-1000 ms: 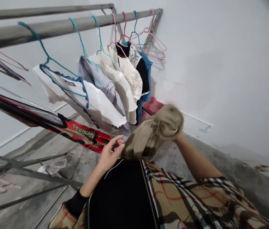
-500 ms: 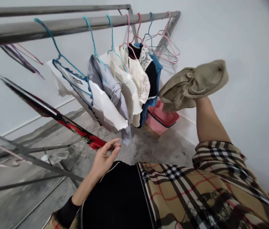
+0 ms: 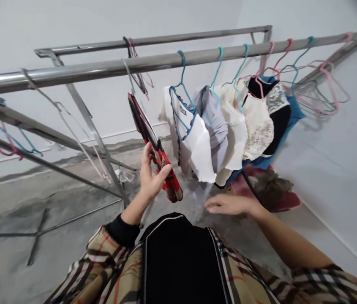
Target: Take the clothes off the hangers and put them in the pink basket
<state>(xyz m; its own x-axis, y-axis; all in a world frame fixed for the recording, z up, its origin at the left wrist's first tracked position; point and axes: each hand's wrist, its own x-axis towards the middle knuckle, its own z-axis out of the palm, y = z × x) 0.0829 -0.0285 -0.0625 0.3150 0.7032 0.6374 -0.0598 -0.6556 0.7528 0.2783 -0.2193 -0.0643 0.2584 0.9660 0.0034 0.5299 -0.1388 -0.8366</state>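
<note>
My left hand [image 3: 151, 175] grips the lower edge of a red and black garment [image 3: 153, 143] that hangs from a hanger on the steel rail [image 3: 108, 67]. My right hand [image 3: 229, 204] is empty, fingers stretched flat, palm down, low in front of me. A tan garment [image 3: 271, 188] lies in the pink basin [image 3: 287, 200] on the floor, just beyond my right hand. To the right of the red garment hang a white top [image 3: 197, 143], a grey one [image 3: 213, 122], cream and lace ones [image 3: 257, 122] and a blue one.
Empty pink and blue hangers [image 3: 324, 84] hang at the rail's right end by the white wall. A second rail [image 3: 153, 41] runs behind. Rack legs and crossbars [image 3: 70, 169] slant down at the left. The floor is bare concrete.
My right hand has let go of the tan garment, which now lies in the pink basin, and has dropped low. My left hand has risen and taken hold of the red and black garment.
</note>
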